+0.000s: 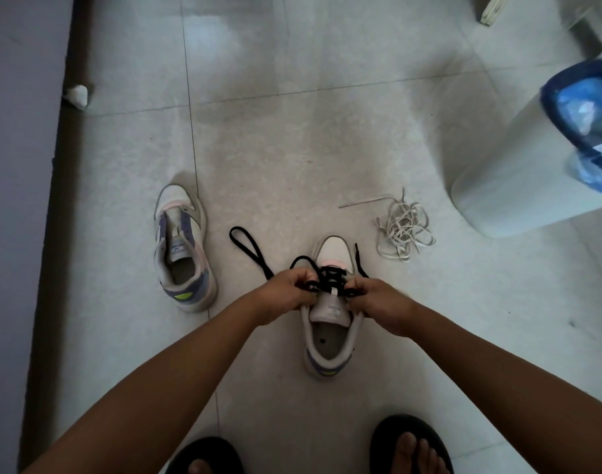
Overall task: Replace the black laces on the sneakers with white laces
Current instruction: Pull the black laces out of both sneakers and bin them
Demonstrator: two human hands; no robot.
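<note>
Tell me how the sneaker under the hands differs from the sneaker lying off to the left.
The sneaker under the hands still carries a black lace; the left sneaker shows no lace at all. The left hand and right hand grip the first at its lace; the second lies untouched. The first points straight ahead, the second is angled slightly. Both are pale with purple and neon-yellow heels, resting on the tiled floor.

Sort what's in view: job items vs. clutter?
Job: sneaker in both hands, its black lace, unlaced sneaker, white laces pile, left hand, right hand.

Clutter: lined bin, white wad by the wall.
</note>
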